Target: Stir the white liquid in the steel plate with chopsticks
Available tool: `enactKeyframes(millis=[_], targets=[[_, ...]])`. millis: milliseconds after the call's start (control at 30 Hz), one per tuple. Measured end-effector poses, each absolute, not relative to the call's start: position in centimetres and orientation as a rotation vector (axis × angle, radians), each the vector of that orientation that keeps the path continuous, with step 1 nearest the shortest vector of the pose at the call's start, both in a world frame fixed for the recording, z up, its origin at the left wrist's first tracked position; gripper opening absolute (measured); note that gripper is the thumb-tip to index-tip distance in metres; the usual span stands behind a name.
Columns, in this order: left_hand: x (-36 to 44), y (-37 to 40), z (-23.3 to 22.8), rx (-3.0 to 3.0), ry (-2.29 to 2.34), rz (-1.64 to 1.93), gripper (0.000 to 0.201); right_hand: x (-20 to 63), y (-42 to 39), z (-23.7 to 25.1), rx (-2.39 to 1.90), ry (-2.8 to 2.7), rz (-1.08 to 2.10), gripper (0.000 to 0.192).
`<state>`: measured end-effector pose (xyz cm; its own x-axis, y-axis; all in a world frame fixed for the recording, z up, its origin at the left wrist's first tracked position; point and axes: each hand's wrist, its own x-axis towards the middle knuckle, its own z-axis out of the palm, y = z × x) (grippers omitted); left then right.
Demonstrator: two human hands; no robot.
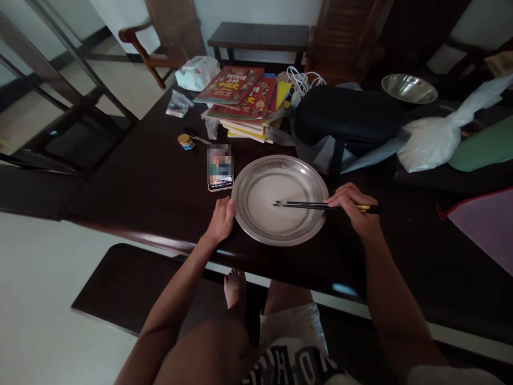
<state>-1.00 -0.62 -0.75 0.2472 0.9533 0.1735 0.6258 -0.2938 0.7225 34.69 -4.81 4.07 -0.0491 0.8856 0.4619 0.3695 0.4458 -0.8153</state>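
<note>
The upper red book [232, 85] reads "中国史", the lower book [263, 99] "史", the shirt [294, 363] "H" and "O".

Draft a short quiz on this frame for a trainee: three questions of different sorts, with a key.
1. Which hand holds the slim black chopsticks with gold near one end?
2. True or false: the left hand touches the rim of the round silver metal basin.
3. Which thing lies just beyond the left hand, beside the basin?
A. A purple cloth with red edging
B. A rectangular phone with a lit, pixelated screen
C. A green rounded container

Key: 1. The right hand. 2. True. 3. B.
</note>
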Motion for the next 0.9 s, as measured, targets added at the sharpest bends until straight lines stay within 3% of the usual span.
enactKeyframes(millis=[900], targets=[[-0.98, -0.64, -0.81, 2.024, 1.456, 0.794, 0.065, 34.7, -4.63, 3.63, -1.064, -1.674, 0.592, 0.028]])
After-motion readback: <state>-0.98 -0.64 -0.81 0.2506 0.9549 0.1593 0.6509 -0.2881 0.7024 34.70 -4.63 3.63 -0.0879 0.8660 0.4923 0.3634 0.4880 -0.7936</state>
